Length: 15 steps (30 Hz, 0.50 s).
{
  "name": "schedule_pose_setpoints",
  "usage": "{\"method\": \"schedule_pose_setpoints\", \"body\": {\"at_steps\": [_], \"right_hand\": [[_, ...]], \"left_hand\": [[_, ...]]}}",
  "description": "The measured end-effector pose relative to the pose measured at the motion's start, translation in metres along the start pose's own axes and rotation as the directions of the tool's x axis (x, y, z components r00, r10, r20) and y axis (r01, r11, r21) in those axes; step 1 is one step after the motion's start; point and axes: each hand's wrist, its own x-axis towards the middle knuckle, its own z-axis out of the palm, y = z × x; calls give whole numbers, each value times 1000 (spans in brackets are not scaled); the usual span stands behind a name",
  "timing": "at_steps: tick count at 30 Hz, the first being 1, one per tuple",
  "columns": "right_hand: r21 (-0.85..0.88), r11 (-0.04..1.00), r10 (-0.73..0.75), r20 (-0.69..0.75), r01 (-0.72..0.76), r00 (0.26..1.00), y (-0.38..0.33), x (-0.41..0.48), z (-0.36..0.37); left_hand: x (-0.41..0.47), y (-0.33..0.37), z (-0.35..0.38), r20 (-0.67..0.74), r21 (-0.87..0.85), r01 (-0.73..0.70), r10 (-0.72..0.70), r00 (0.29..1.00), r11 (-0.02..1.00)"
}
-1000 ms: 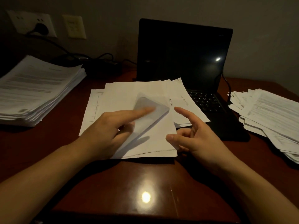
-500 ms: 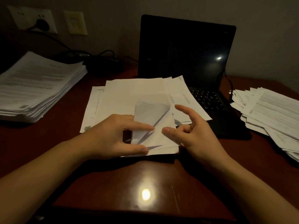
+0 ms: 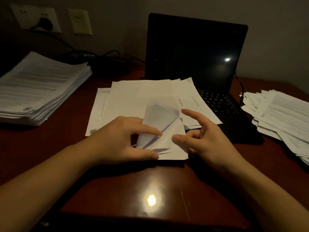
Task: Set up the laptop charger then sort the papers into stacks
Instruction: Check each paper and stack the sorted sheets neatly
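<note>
A spread of white sheets [image 3: 133, 97] lies in the middle of the dark wooden desk [image 3: 117, 190], partly over the keyboard of an open black laptop [image 3: 192, 51]. My left hand [image 3: 120, 139] pinches the lifted, curled-over corner of the top sheets [image 3: 160, 121] between thumb and forefinger. My right hand [image 3: 205, 138] hovers just right of that corner with fingers loosely spread, holding nothing. A black charger plug [image 3: 45, 23] sits in the wall socket, and its cable [image 3: 100, 55] runs along the back of the desk. A second cable [image 3: 240, 87] enters the laptop's right side.
A tall, tidy stack of printed pages [image 3: 38, 87] sits at the left. A loose, fanned pile of pages [image 3: 280, 118] lies at the right, beside the laptop. A second wall plate [image 3: 80, 20] is next to the socket.
My left hand has drawn the curled sheet corner back toward me and now pinches it. My right hand has stayed beside it.
</note>
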Motion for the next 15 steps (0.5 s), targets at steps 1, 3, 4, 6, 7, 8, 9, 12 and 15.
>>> {"method": "schedule_pose_setpoints", "body": {"at_steps": [1, 3, 4, 6, 7, 8, 9, 12, 15], "right_hand": [[10, 1000, 4, -6, -3, 1000, -1, 0, 1], [39, 999, 14, -10, -14, 1000, -1, -1, 1], [45, 999, 19, -11, -19, 1000, -1, -1, 0], [32, 999, 23, -11, -23, 1000, -1, -1, -1], [22, 1000, 23, -12, -23, 1000, -1, 0, 0], [17, 1000, 25, -13, -25, 1000, 0, 0, 0], [24, 999, 30, -12, -29, 999, 0, 0, 0], [42, 998, 38, 4, -38, 999, -1, 0, 0], [27, 999, 35, 22, -36, 999, 0, -1, -2]], "left_hand": [[0, -1, 0, -10, -3, 4, -4, 1000, 1000], [0, -2, -1, -24, -64, 27, -28, 999, 998], [0, -2, -2, -19, -109, 45, -48, 999, 993], [0, -1, -4, 4, -178, 86, -86, 996, 980], [0, -2, -5, 7, -197, 102, -102, 995, 975], [0, -2, -6, 4, -222, 112, -114, 993, 969], [-1, -2, -6, -8, -248, 115, -121, 993, 962], [-3, 0, -8, -79, -272, 89, -115, 990, 958], [-3, -2, -9, -150, -205, 70, -102, 983, 976]]}}
